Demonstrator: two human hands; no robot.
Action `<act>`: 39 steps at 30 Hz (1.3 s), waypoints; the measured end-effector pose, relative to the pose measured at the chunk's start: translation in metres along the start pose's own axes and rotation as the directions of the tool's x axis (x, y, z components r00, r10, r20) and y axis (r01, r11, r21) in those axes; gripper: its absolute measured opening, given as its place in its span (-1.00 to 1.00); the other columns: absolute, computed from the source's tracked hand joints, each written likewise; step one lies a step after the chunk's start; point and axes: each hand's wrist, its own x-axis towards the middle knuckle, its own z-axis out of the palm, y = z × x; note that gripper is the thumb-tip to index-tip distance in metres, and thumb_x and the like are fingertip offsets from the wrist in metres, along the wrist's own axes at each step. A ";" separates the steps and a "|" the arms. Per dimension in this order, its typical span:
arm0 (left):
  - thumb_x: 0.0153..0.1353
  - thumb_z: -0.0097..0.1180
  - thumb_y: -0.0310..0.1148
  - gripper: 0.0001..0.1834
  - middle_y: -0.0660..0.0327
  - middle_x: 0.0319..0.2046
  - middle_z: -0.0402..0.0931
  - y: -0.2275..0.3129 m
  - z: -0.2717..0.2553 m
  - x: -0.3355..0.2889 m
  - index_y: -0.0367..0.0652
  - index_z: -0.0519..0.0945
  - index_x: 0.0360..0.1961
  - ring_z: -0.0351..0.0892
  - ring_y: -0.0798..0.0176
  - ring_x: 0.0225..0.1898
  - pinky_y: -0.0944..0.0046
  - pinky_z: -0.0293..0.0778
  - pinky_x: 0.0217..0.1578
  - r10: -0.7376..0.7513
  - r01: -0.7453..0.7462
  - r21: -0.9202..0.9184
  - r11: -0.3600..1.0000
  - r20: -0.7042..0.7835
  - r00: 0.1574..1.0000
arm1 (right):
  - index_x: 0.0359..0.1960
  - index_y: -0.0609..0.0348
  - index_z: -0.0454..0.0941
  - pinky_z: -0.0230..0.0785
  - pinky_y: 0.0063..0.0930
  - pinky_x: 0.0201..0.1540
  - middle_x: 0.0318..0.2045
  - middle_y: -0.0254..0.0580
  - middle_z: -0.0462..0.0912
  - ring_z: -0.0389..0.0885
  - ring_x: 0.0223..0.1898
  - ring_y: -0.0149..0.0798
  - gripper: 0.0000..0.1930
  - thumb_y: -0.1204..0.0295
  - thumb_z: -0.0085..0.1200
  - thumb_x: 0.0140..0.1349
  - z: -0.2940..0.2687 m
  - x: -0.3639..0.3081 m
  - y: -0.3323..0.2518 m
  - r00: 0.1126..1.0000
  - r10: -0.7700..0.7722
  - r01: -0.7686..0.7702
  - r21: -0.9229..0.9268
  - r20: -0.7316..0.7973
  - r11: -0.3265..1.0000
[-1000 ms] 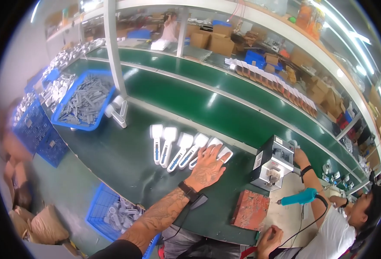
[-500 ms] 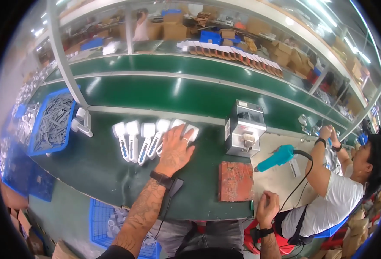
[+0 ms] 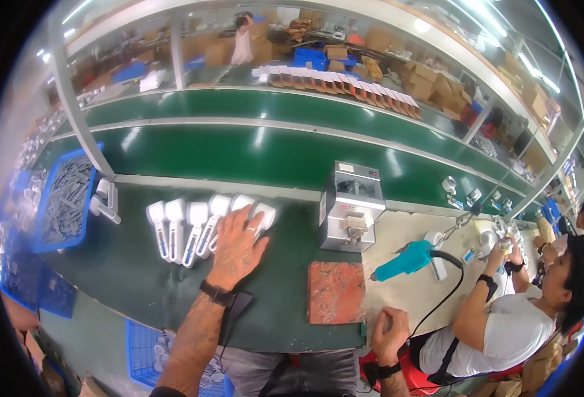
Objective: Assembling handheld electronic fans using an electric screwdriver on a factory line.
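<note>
White plastic paddle-shaped pieces (image 3: 193, 231), roughly six, already lie in a row on the dark green table (image 3: 272, 291), beneath and left of the left hand (image 3: 236, 251), fingers apart, palm down. Right hand (image 3: 390, 334) loosely curled by the table edge; can't tell if holding anything. Left over, seemingly: grey plastic strips (image 3: 70, 195) in a blue plastic tray (image 3: 47, 249), well left of the left hand.

I wear grey trousers (image 3: 259, 370) and a black sleeve (image 3: 166, 392) at the frame's bottom, dark wristbands (image 3: 217, 293), and a ring (image 3: 250, 229) on my left hand (image 3: 236, 250).
</note>
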 end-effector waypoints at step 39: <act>0.30 0.37 -0.10 -0.38 0.06 0.39 0.35 0.037 0.031 0.029 -0.05 0.52 0.33 0.21 -0.15 0.52 -0.30 -0.04 0.55 0.117 -0.091 -0.109 0.990 0.263 0.958 | -0.11 0.12 0.64 0.48 -0.14 -0.14 -0.25 -0.14 0.73 0.69 -0.23 0.02 -0.78 0.52 0.30 0.21 -0.013 0.007 0.016 0.981 -0.066 0.052 0.081 0.182 0.995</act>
